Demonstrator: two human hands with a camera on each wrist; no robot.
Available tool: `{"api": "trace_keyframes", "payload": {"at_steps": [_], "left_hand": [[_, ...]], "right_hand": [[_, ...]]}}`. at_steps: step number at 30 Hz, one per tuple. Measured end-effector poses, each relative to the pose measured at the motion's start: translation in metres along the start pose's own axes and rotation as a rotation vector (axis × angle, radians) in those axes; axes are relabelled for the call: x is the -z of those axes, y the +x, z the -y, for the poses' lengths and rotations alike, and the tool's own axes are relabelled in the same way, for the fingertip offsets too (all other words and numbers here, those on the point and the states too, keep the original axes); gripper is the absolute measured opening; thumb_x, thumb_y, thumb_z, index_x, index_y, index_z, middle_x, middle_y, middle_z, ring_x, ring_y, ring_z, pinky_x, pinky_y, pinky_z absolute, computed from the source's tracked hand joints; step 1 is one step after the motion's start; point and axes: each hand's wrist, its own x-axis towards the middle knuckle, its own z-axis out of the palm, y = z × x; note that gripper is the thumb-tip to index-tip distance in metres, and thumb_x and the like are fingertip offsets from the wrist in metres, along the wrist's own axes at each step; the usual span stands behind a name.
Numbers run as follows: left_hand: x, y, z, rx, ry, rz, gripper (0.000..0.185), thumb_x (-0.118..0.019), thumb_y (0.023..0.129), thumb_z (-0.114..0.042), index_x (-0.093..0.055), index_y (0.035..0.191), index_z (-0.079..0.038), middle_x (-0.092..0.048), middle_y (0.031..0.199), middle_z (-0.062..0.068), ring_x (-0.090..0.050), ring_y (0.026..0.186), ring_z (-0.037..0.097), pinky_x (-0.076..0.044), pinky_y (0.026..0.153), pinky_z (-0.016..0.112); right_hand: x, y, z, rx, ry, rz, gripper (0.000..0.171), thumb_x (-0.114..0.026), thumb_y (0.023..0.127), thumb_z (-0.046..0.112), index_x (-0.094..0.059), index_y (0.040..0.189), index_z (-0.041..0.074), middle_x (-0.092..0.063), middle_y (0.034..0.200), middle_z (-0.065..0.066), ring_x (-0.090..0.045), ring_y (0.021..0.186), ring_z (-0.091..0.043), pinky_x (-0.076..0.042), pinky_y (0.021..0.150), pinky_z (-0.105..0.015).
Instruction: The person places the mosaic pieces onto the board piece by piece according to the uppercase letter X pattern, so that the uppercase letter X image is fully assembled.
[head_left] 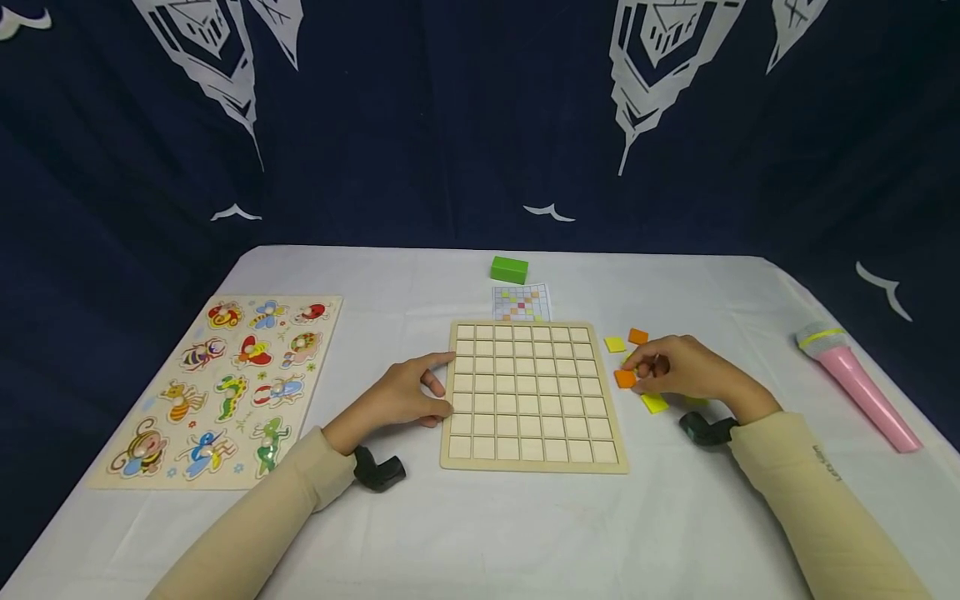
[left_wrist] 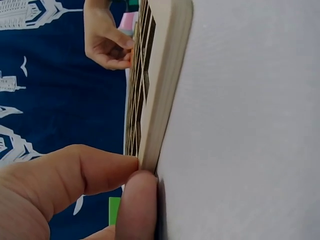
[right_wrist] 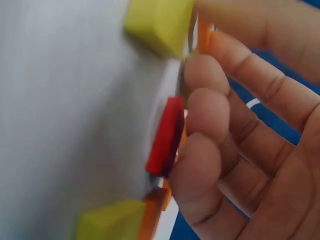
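— Where's the grid board (head_left: 531, 392)?
— Centre of the head view, flat on the white surface (head_left: 480, 533). The left hand (head_left: 408, 393) rests at its left edge, thumb and a finger curled against the rim.

— And the right hand (head_left: 686, 371)?
— Just right of the board, its fingers (right_wrist: 210, 115) curled, pinching among loose tiles: an orange tile (head_left: 625, 378) at the fingertips, a red tile (right_wrist: 165, 136) against them, yellow tiles (head_left: 654, 403) beside.

— Farther out?
— An insect puzzle (head_left: 225, 387) at left, a pink microphone (head_left: 858, 385) at right, a green block (head_left: 509, 269) above.
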Motion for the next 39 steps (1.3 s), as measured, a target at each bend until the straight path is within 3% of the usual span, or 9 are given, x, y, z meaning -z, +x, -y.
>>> {"api": "trace_keyframes", "payload": {"at_steps": [6,11,17,23,30,39], "left_hand": [[0.0,-0.001,0.002,-0.013,-0.018,-0.012,0.086,-0.084,0.085,0.004,-0.047,0.162,-0.002,-0.065,0.103,0.013,-0.074,0.065,0.015,-0.068,0.064,0.031],[0.0,-0.001,0.003,-0.017,-0.02,-0.02,0.086,-0.085,0.084,0.003,-0.049,0.161,-0.003,-0.065,0.102,0.012,-0.074,0.064,0.014,-0.067,0.064,0.03],[0.0,0.0,0.005,-0.019,-0.031,-0.025,0.085,-0.085,0.083,0.002,-0.05,0.161,-0.004,-0.065,0.101,0.012,-0.073,0.063,0.014,-0.067,0.063,0.03],[-0.001,0.001,0.006,-0.023,-0.047,-0.028,0.086,-0.085,0.082,0.003,-0.051,0.161,-0.004,-0.065,0.101,0.012,-0.073,0.062,0.014,-0.067,0.063,0.031],[0.0,0.0,0.007,-0.016,-0.037,-0.038,0.085,-0.086,0.082,0.001,-0.052,0.16,-0.005,-0.065,0.101,0.011,-0.073,0.063,0.014,-0.067,0.064,0.03],[0.001,0.001,0.008,-0.026,-0.048,-0.03,0.085,-0.086,0.083,0.001,-0.052,0.16,-0.005,-0.066,0.101,0.011,-0.073,0.063,0.014,-0.067,0.064,0.03]], "right_hand": [[0.003,-0.002,0.003,-0.007,-0.031,-0.06,0.02,-0.087,0.09,0.005,-0.076,0.107,0.003,-0.069,0.091,0.004,-0.053,0.074,-0.012,-0.046,0.065,-0.023],[0.004,0.0,0.003,-0.024,0.031,-0.103,0.023,-0.084,0.09,0.0,-0.073,0.11,-0.001,-0.072,0.096,-0.003,-0.059,0.081,-0.015,-0.051,0.069,-0.022],[0.003,0.0,0.006,-0.06,0.257,-0.117,0.028,-0.077,0.094,-0.002,-0.068,0.12,-0.008,-0.07,0.099,-0.009,-0.061,0.077,-0.014,-0.055,0.063,-0.023],[0.002,0.0,0.007,-0.043,0.441,-0.123,0.032,-0.071,0.099,-0.003,-0.062,0.128,-0.013,-0.069,0.093,-0.002,-0.056,0.064,-0.02,-0.048,0.054,-0.025],[-0.004,0.006,0.009,0.014,0.468,-0.13,0.033,-0.072,0.098,-0.004,-0.063,0.127,-0.014,-0.071,0.093,0.002,-0.058,0.066,-0.017,-0.05,0.055,-0.023],[-0.007,0.021,0.023,-0.067,0.481,-0.098,0.037,-0.075,0.099,0.004,-0.064,0.131,-0.01,-0.074,0.096,-0.004,-0.056,0.068,-0.014,-0.049,0.058,-0.025]]}}
